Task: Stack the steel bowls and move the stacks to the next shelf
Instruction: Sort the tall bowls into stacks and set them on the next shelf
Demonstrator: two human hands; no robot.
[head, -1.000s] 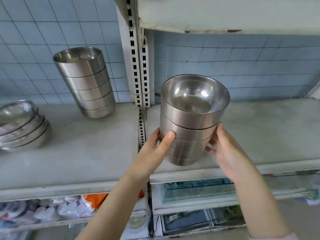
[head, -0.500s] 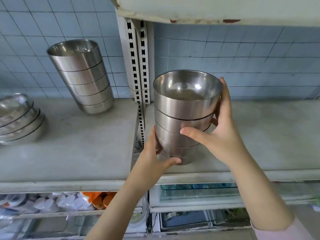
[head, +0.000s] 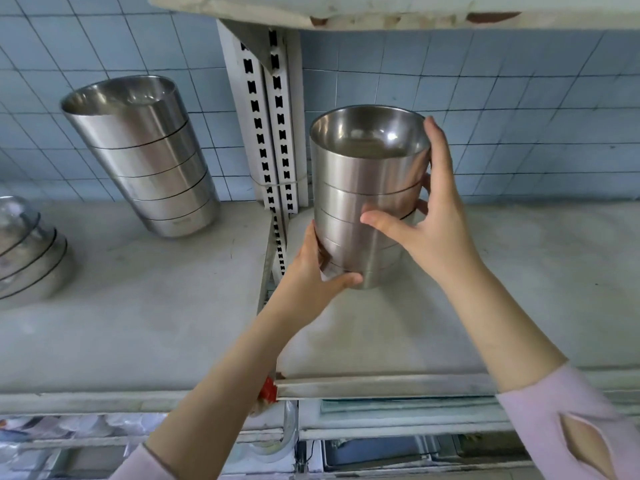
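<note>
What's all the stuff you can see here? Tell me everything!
wall: one, blue tiles, at the back
post: one, white with slots, middle
left shelf: one, grey, left of post
right shelf: one, grey, right of post
top shelf: one, whitish, overhead
tall stack: one, silver bowls, back of left shelf
low stack: one, silver bowls, far left, cut by the edge
held stack: one, silver bowls, right shelf's left end
lower things: blurry, whitish, under left shelf
sleeves: two, pink, bottom
left hand: one, grips held stack's bottom
right hand: one, grips its side
</note>
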